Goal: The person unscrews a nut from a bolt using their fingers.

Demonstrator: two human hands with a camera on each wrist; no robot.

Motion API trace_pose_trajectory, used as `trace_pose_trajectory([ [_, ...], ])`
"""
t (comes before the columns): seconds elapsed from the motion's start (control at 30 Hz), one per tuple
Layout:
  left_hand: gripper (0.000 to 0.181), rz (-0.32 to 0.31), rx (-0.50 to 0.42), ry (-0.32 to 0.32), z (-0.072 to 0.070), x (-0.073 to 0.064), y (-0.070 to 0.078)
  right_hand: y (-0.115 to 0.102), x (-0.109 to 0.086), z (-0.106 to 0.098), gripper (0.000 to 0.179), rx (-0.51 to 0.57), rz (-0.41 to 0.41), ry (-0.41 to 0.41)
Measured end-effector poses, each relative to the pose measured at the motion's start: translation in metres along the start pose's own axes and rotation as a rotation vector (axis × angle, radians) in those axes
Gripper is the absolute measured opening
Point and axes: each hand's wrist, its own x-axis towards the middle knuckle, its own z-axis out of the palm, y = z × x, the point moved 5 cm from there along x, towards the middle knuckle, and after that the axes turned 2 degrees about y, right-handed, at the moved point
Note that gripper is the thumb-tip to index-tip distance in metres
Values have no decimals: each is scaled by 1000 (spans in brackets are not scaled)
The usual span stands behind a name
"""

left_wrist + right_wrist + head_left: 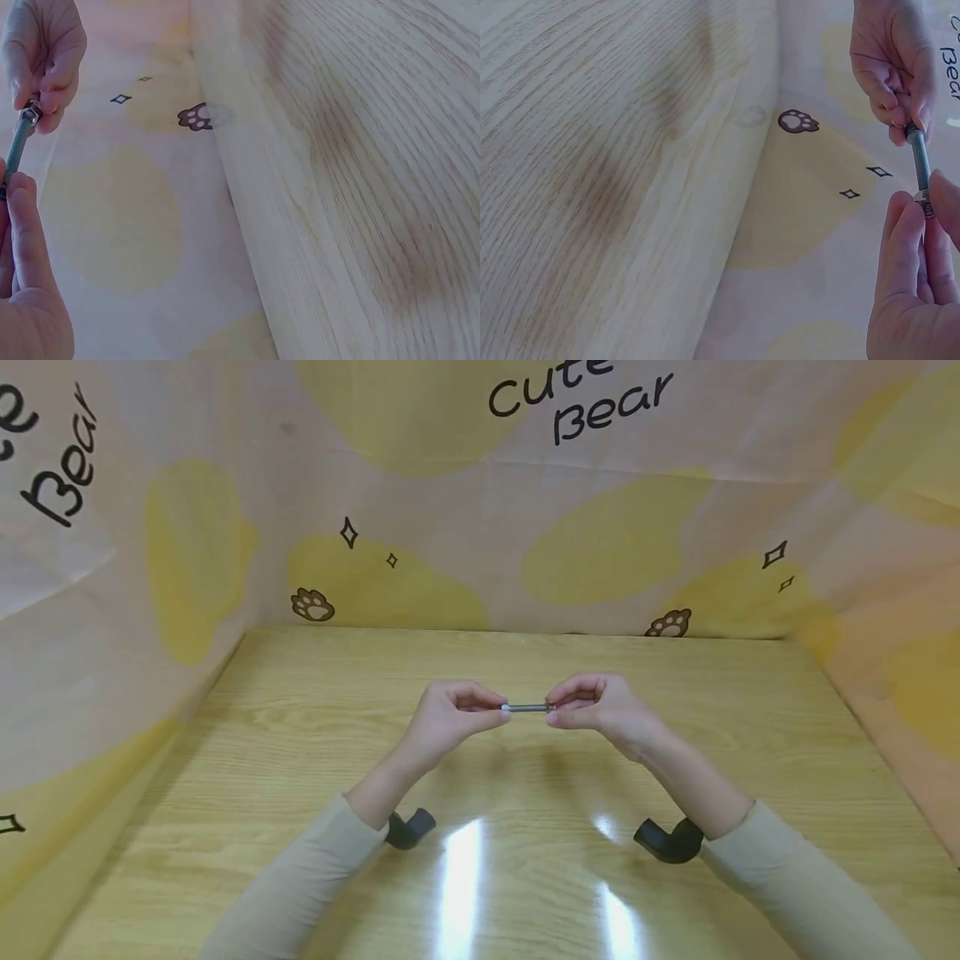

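Between the two hands a threaded metal bolt (528, 707) is held level above the table. My left hand (459, 714) pinches its head end between thumb and fingers, which hide most of the head. At the other end my right hand (596, 710) pinches a hex nut (922, 198) that sits on the thread. The nut (31, 113) also shows in the left wrist view, close to the bolt's tip. Bare grey-green shank (921, 159) spans the gap between the hands in the right wrist view.
A wood-grain table (337, 693) lies under both hands, with bright light reflections near its front. Printed cloth (465, 518) with yellow patches and paw prints stands behind and along the sides. A black curved piece (411, 828) sits at the left wrist, another (670, 841) at the right.
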Motion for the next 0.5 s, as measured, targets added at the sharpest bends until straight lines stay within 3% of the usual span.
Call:
trace_pose_trajectory([
  [0.5,17,-14,8,-14,3,2,-4,8,3,-5,30,15,37,21],
])
